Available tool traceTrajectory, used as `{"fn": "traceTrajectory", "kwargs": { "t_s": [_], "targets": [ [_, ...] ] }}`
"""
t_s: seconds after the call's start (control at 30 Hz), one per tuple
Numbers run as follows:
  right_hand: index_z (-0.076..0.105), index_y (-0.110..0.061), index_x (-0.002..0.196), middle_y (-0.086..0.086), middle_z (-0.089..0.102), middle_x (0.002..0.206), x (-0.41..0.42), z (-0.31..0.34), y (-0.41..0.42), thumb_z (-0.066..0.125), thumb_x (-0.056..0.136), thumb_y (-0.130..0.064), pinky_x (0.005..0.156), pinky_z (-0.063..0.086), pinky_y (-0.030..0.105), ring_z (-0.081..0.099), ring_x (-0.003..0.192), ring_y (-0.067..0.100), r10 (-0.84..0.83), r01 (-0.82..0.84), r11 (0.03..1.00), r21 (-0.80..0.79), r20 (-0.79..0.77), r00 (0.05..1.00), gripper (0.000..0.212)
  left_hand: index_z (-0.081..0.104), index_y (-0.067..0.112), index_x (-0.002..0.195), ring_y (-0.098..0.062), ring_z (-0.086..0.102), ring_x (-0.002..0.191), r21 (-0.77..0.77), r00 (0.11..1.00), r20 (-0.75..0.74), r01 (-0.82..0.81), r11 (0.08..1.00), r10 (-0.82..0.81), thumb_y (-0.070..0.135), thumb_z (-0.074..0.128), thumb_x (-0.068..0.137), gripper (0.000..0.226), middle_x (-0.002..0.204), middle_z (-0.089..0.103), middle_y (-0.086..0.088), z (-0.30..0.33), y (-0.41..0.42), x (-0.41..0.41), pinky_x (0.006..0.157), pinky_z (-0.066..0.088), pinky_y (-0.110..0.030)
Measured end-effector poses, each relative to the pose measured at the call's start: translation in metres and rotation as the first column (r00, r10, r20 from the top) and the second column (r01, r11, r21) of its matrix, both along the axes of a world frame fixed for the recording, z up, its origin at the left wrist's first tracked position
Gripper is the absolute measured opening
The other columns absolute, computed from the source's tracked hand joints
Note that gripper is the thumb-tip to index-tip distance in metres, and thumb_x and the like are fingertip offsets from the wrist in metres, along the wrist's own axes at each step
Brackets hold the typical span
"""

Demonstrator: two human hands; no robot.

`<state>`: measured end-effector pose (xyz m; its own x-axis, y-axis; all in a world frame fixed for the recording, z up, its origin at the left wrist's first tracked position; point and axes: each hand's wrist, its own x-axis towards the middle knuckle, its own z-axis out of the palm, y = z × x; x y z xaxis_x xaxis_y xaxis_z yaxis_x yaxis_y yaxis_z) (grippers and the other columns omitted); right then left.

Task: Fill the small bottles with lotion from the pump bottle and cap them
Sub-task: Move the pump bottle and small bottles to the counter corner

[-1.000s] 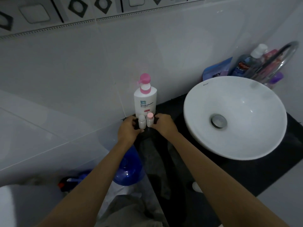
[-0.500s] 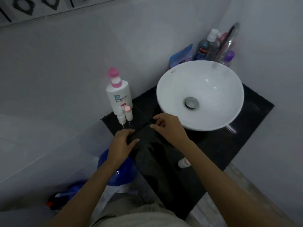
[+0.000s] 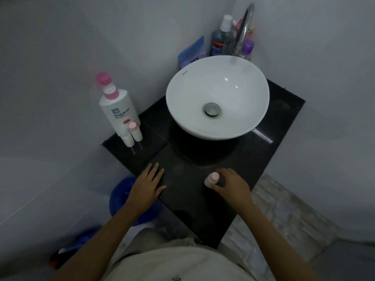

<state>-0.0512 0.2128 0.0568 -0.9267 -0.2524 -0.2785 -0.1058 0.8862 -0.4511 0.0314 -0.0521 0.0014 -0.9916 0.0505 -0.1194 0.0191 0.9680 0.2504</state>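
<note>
A white pump bottle (image 3: 118,110) with a pink pump head stands at the back left corner of the black counter (image 3: 186,165). Two small white bottles stand touching in front of it: one with a pink cap (image 3: 136,131), one with a white top (image 3: 127,139). My right hand (image 3: 230,184) grips a third small bottle with a pink cap (image 3: 212,179) near the counter's front edge. My left hand (image 3: 148,184) lies flat on the counter's front left edge, fingers spread, holding nothing.
A white bowl sink (image 3: 218,96) fills the counter's back half, a chrome tap (image 3: 244,27) arching over it. Toiletry bottles (image 3: 220,39) and a blue packet (image 3: 192,51) crowd the corner behind it. A blue bucket (image 3: 121,197) sits on the floor below my left hand.
Both hands left the two small bottles by the pump bottle and drew back to the front edge. My right hand took hold of the third small bottle. The view tilted down.
</note>
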Motion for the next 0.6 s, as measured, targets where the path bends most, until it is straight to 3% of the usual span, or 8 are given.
{"fn": "traceTrajectory", "kwargs": {
  "t_s": [0.1,0.27,0.47,0.6],
  "targets": [
    [0.061,-0.019,0.102,0.003,0.062,0.103,-0.002,-0.006,-0.005,0.067,0.078,-0.040,0.066,0.039,0.029,0.060,0.091,0.022,-0.006,0.007,1.000,-0.009,0.029,1.000,0.033,0.056,0.002,0.127,-0.042,0.049,0.125,0.003,1.000,0.030,-0.009,1.000,0.009,0.056,0.009,0.095,0.079,0.135,0.054,-0.022,-0.004,-0.002,0.001,0.098,0.045,-0.054],
    [0.064,-0.014,0.096,0.004,0.066,0.094,-0.008,0.002,-0.021,0.066,0.080,-0.036,0.069,0.047,0.033,0.061,0.084,0.021,0.024,-0.025,0.996,-0.082,-0.013,1.000,0.028,0.048,0.005,0.136,-0.038,0.039,0.135,0.009,0.999,0.005,-0.032,0.999,0.032,0.039,0.055,0.091,0.057,0.144,0.044,-0.019,-0.012,-0.003,0.000,0.108,0.036,-0.050],
    [0.063,-0.016,0.089,-0.001,0.065,0.080,-0.045,0.027,-0.094,0.072,0.074,-0.032,0.067,0.049,0.034,0.061,0.076,0.017,0.164,-0.154,0.955,-0.253,0.018,0.986,0.024,0.038,0.013,0.143,-0.032,0.026,0.143,-0.020,0.999,0.027,-0.036,0.999,0.037,0.043,0.050,0.094,0.059,0.153,0.030,-0.011,-0.014,-0.004,0.001,0.114,0.025,-0.045],
    [0.061,-0.008,0.088,0.009,0.066,0.086,-0.077,0.029,-0.158,0.067,0.079,-0.027,0.067,0.044,0.030,0.061,0.079,0.023,0.280,-0.281,0.931,-0.233,-0.035,0.959,0.022,0.051,0.013,0.134,-0.033,0.042,0.134,-0.075,1.000,0.003,-0.020,0.997,0.020,0.042,0.063,0.086,0.057,0.144,0.047,-0.013,-0.014,-0.004,0.001,0.105,0.040,-0.049]
  ]
}}
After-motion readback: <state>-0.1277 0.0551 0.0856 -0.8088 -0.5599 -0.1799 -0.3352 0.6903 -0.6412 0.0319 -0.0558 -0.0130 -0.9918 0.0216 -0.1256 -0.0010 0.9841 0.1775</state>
